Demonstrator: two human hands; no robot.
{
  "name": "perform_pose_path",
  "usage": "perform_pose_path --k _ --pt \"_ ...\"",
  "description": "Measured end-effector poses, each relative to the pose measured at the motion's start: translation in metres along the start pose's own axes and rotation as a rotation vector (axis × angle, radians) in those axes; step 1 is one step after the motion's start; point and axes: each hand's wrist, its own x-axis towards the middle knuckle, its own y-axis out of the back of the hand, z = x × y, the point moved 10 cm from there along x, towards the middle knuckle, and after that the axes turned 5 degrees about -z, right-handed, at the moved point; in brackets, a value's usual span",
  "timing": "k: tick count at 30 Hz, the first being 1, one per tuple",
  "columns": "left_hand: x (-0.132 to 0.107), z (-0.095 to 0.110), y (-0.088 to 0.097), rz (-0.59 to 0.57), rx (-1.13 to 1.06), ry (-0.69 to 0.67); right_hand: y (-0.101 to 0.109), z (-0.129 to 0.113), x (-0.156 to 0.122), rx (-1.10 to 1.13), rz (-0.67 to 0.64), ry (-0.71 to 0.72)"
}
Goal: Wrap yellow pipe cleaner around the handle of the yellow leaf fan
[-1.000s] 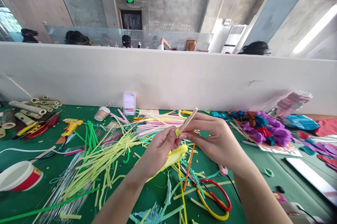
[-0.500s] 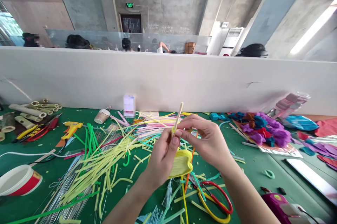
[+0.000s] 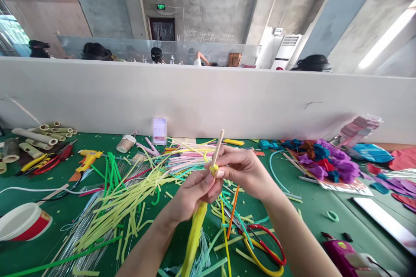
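Observation:
Both my hands meet above the middle of the green table (image 3: 302, 207). My right hand (image 3: 242, 171) pinches a thin wooden stick (image 3: 218, 146) that points up and slightly right. My left hand (image 3: 193, 192) is closed on a yellow fuzzy strip (image 3: 194, 233), its top end wound round the stick at my fingertips. The rest of the strip hangs down past my left wrist. Under my hands lie many loose yellow, green and pink pipe cleaners (image 3: 130, 194).
Red-and-yellow scissors (image 3: 263, 249) lie just below my right forearm. A yellow glue gun (image 3: 87, 158), rolled tubes (image 3: 35, 136) and a red-and-white cup (image 3: 24, 221) sit at the left. Purple and blue felt flowers (image 3: 328, 160) lie at the right. A white partition (image 3: 208, 95) runs behind.
The stick has tipped from slanting right to nearly upright. The yellow strip, bunched under my left hand before, now hangs straight down. Both hands have shifted slightly left.

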Motion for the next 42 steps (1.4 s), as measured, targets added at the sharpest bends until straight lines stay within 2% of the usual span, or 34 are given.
perform_pose_path --k 4,6,8,11,14,15,17,20,24,28,31,35,39,42 --pt "-0.001 -0.016 -0.008 -0.186 -0.103 0.113 -0.017 0.005 0.003 0.140 -0.073 0.035" --pt "-0.004 -0.014 -0.011 -0.243 -0.113 0.152 -0.020 0.006 0.003 0.204 -0.094 0.027" --pt "-0.007 -0.003 -0.011 -0.236 -0.047 0.149 -0.017 0.010 0.002 0.245 -0.067 -0.004" --pt "-0.013 0.025 0.002 -0.060 0.284 0.050 -0.009 0.008 -0.002 0.165 0.033 -0.017" --pt "-0.027 0.047 0.023 0.263 0.625 -0.015 -0.002 -0.007 -0.004 -0.112 0.181 0.033" --pt "-0.031 0.050 0.028 0.349 0.685 -0.023 -0.001 -0.012 -0.005 -0.196 0.226 0.037" --pt "-0.036 0.052 0.034 0.434 0.713 -0.046 -0.001 -0.019 -0.005 -0.288 0.269 0.027" --pt "-0.031 0.044 0.037 0.385 0.577 -0.059 -0.006 -0.024 -0.002 -0.310 0.187 0.009" --pt "-0.018 0.025 0.034 0.209 0.300 -0.030 -0.006 -0.021 0.002 -0.249 0.059 0.002" --pt "-0.009 0.001 0.028 0.076 0.035 0.026 -0.006 -0.004 0.005 -0.060 0.004 -0.011" --pt "-0.006 -0.005 0.026 0.039 -0.018 0.075 -0.010 0.008 0.006 -0.036 -0.034 -0.034" --pt "-0.010 0.013 0.032 0.101 0.160 0.092 -0.004 0.013 0.004 -0.165 0.031 -0.064" --pt "-0.019 0.035 0.040 0.265 0.481 0.039 0.002 0.012 0.004 -0.237 0.117 -0.102" --pt "-0.021 0.030 0.044 0.297 0.427 0.029 -0.002 0.013 0.007 -0.123 0.066 -0.117"
